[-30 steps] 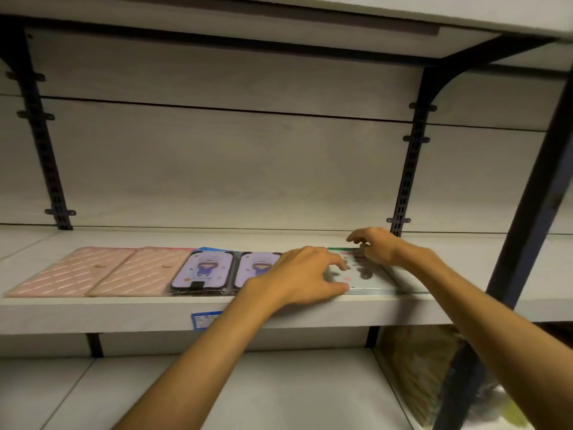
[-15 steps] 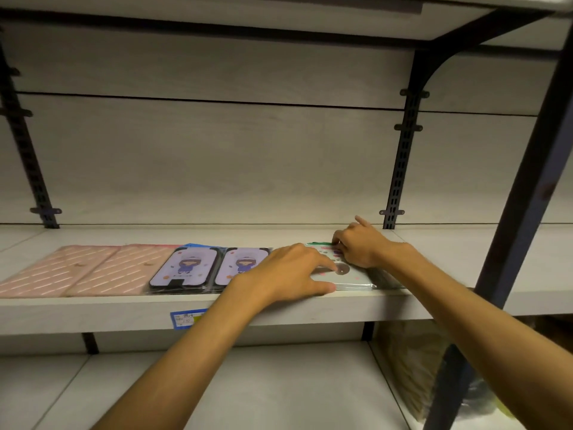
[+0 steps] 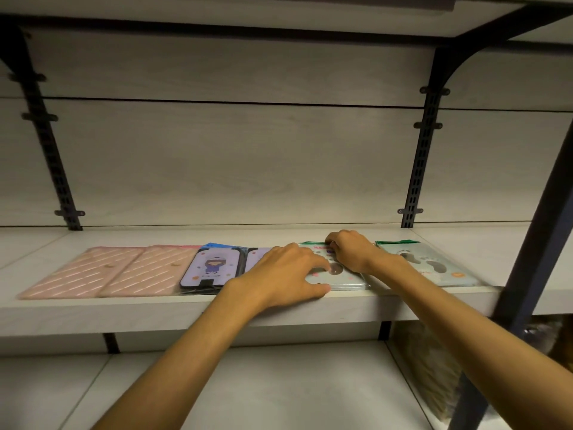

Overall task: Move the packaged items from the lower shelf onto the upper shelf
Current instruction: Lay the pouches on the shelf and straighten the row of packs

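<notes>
Two hands work on the same pale green packaged case (image 3: pixel 338 279) lying flat near the front of the upper shelf (image 3: pixel 186 311). The left hand (image 3: pixel 288 274) lies over the case's left part, fingers loosely spread on its face and the thumb set against its front edge. The right hand (image 3: pixel 352 251) sits on the far right part of that case with its fingers curled down at the back edge; whether they pinch the wrapper or only press on it cannot be told.

Just right of this case, partly behind the right forearm, lies a second green case (image 3: pixel 434 265) printed with grey footprint shapes, also flat on the upper shelf. To the left, a purple cartoon case (image 3: pixel 214 266) lies beside another purple case (image 3: pixel 259 257) that is mostly hidden by the left hand. Farther left, two pink quilted cases (image 3: pixel 117 271) lie side by side, touching.

Below, the lower shelf (image 3: pixel 263 392) shows pale boards, and a stack of brownish packets (image 3: pixel 428 370) stands at its right end, beside a dark upright post (image 3: pixel 533 243).
</notes>
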Tool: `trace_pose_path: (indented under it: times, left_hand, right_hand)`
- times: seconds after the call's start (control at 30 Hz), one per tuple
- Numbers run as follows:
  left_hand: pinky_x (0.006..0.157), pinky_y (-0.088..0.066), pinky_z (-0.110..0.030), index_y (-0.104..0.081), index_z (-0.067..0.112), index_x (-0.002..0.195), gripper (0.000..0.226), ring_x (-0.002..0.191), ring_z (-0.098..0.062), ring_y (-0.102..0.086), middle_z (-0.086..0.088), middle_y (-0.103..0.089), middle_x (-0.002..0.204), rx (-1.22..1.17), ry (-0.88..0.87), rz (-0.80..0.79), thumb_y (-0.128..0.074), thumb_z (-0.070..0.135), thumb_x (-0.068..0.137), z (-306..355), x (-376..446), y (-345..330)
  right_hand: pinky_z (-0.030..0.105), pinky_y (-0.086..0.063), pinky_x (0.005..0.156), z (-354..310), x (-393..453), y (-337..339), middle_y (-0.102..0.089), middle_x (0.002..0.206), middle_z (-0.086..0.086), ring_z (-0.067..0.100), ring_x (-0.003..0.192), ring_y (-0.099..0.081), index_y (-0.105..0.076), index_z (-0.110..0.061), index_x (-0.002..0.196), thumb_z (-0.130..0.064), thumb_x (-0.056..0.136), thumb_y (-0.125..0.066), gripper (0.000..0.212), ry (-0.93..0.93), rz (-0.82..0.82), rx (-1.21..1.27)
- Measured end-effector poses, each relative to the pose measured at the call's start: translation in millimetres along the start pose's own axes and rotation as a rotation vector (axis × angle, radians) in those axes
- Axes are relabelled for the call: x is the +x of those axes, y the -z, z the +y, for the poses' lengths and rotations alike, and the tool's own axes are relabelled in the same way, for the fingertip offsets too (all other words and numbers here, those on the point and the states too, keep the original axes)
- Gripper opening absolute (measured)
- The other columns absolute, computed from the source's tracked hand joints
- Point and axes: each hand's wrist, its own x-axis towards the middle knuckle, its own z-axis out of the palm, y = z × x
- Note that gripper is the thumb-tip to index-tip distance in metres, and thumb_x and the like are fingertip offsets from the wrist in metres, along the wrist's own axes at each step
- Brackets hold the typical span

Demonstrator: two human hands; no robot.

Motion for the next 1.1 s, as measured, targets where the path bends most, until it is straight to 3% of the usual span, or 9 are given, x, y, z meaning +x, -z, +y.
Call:
trace_pose_path:
  times: [0.17, 0.3, 0.4, 0.53, 0.67, 0.77, 0.83, 0.93, 1.1]
  left_hand:
    - [0.094, -0.041, -0.035, -0.054, 0.041, 0.136, 0.049, 0.119, -0.017, -0.048, 0.007, -0.056, 0.139, -0.028, -0.013, 0.011, -0.051, 0.06, 0.091, -5, 0, -1]
    - [0.098, -0.04, -0.038, -0.059, 0.039, 0.125, 0.048, 0.121, -0.016, -0.046, 0.009, -0.054, 0.133, -0.011, -0.028, 0.03, -0.054, 0.065, 0.086, -5, 9, -3]
    - [0.097, -0.04, -0.038, -0.059, 0.037, 0.12, 0.046, 0.118, -0.016, -0.047, 0.009, -0.054, 0.129, -0.043, -0.049, 0.071, -0.054, 0.066, 0.085, 6, 19, -5]
    - [0.099, -0.042, -0.041, -0.053, 0.037, 0.133, 0.053, 0.122, -0.019, -0.05, 0.006, -0.057, 0.133, -0.064, -0.097, 0.036, -0.049, 0.066, 0.089, 34, 38, -7]
    - [0.106, -0.039, -0.046, -0.048, 0.037, 0.142, 0.058, 0.13, -0.021, -0.045, 0.004, -0.052, 0.144, -0.06, -0.126, 0.009, -0.049, 0.064, 0.09, 56, 52, -14]
    - [0.107, -0.038, -0.048, -0.046, 0.038, 0.144, 0.059, 0.133, -0.021, -0.042, 0.005, -0.048, 0.147, -0.051, -0.119, 0.002, -0.048, 0.063, 0.09, 59, 57, -21]
    - [0.108, -0.037, -0.048, -0.046, 0.037, 0.144, 0.057, 0.134, -0.02, -0.04, 0.005, -0.046, 0.148, -0.059, -0.114, 0.011, -0.046, 0.061, 0.092, 58, 55, -25]
    - [0.108, -0.037, -0.045, -0.05, 0.035, 0.141, 0.051, 0.134, -0.018, -0.04, 0.006, -0.046, 0.147, -0.081, -0.097, 0.066, -0.046, 0.056, 0.094, 57, 51, -27]
    - [0.106, -0.04, -0.04, -0.05, 0.03, 0.139, 0.051, 0.132, -0.018, -0.043, 0.005, -0.049, 0.143, -0.108, -0.038, 0.101, -0.049, 0.054, 0.094, 48, 45, -30]
  right_hand:
    - [0.038, -0.047, 0.099, 11, -14, 11, -0.064, 0.129, 0.01, 0.027, 0.114, -0.06, -0.06, -0.009, 0.13, -0.019, 0.1, -0.049, 0.034, -0.024, 0.087, 0.131]
    - [0.04, -0.048, 0.097, 54, -31, 34, -0.06, 0.129, 0.014, 0.031, 0.115, -0.058, -0.06, -0.013, 0.129, -0.023, 0.096, -0.053, 0.035, -0.193, 0.223, 0.123]
    - [0.046, -0.049, 0.096, 88, -48, 46, -0.056, 0.132, 0.017, 0.036, 0.115, -0.055, -0.056, -0.012, 0.13, -0.035, 0.094, -0.055, 0.043, -0.437, 0.139, 0.037]
    - [0.049, -0.049, 0.094, 106, -68, 46, -0.051, 0.128, 0.016, 0.036, 0.112, -0.051, -0.057, -0.012, 0.12, -0.055, 0.088, -0.056, 0.054, -0.655, 0.071, -0.075]
    - [0.036, -0.051, 0.078, 108, -75, 46, -0.063, 0.104, 0.01, 0.027, 0.089, -0.06, -0.061, -0.011, 0.097, -0.056, 0.087, -0.055, 0.047, -0.694, 0.012, 0.003]
    - [0.034, -0.048, 0.073, 107, -78, 45, -0.064, 0.098, 0.009, 0.026, 0.086, -0.06, -0.06, -0.013, 0.091, -0.056, 0.087, -0.055, 0.043, -0.68, 0.027, 0.055]
    - [0.035, -0.049, 0.075, 103, -79, 44, -0.063, 0.104, 0.011, 0.028, 0.091, -0.059, -0.06, -0.013, 0.094, -0.056, 0.088, -0.054, 0.044, -0.668, 0.042, 0.054]
    - [0.04, -0.05, 0.087, 95, -77, 40, -0.058, 0.12, 0.016, 0.034, 0.106, -0.056, -0.06, -0.01, 0.116, -0.059, 0.088, -0.05, 0.057, -0.651, 0.045, 0.039]
    - [0.045, -0.044, 0.099, 74, -73, 30, -0.048, 0.137, 0.018, 0.038, 0.124, -0.046, -0.048, -0.01, 0.135, -0.061, 0.088, -0.048, 0.069, -0.623, 0.079, 0.061]
